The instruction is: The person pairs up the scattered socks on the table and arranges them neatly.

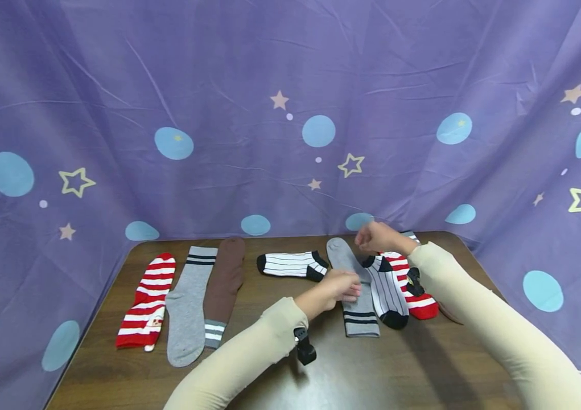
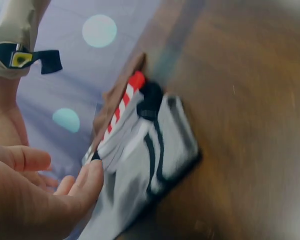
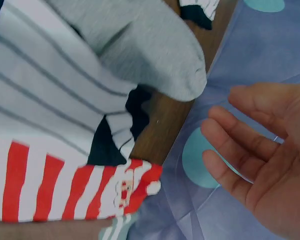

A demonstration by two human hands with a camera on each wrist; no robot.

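Presently, right of centre in head view: left hand (image 1: 340,286), loosely bent, near grey sock (image 1: 362,306); higher, right hand (image 1: 378,237), fingers parted, near pinstriped sock (image 1: 387,289).

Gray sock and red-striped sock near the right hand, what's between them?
The right wrist view shows a white pinstriped sock between the gray sock and red-striped sock.

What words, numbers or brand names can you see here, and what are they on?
None: no words, labels, brands or numbers can be read.
Yellow patch on the black wrist strap: too blurred to read.
Red-and-white striped sock in the right wrist view: a Santa face, no letters visible.
Purple curtain: pictures of stars and spots, no writing visible.
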